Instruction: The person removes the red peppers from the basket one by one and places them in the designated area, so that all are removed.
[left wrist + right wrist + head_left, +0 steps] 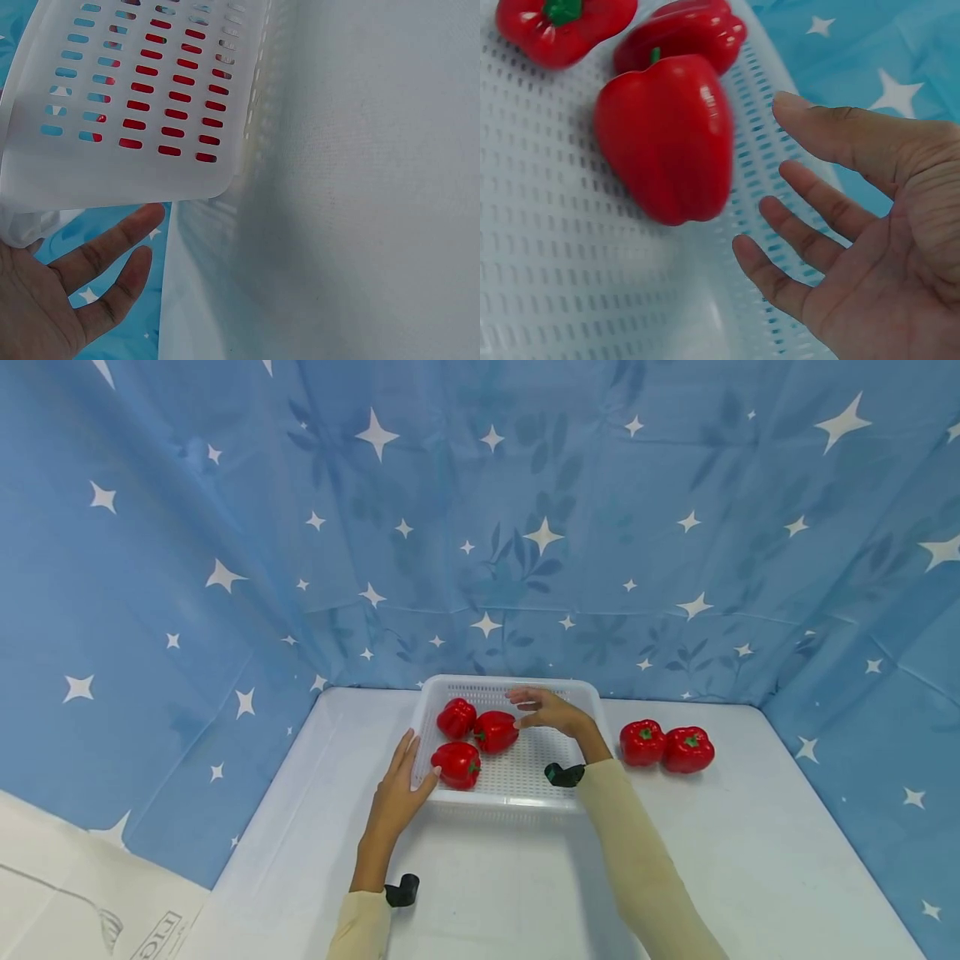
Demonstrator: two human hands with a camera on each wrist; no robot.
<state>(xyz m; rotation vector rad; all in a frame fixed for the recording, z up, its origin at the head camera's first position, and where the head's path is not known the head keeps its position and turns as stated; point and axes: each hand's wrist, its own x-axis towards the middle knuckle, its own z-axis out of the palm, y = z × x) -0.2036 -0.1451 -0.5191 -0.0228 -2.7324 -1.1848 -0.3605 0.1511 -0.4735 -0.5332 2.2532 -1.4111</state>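
Right fingers (806,235) apart, near pepper (667,142)

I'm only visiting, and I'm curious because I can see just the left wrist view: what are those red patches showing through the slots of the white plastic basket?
Observer: Three glossy red bell peppers lie inside the white slotted plastic basket.
Visitor: Oh! What else is going on in there?
Observer: The person's bare right hand is over the basket, its fingers apart, gripping nothing.
Visitor: And are those all the peppers?
Observer: No, two more red bell peppers sit side by side on the flat white table, to the right of the basket.
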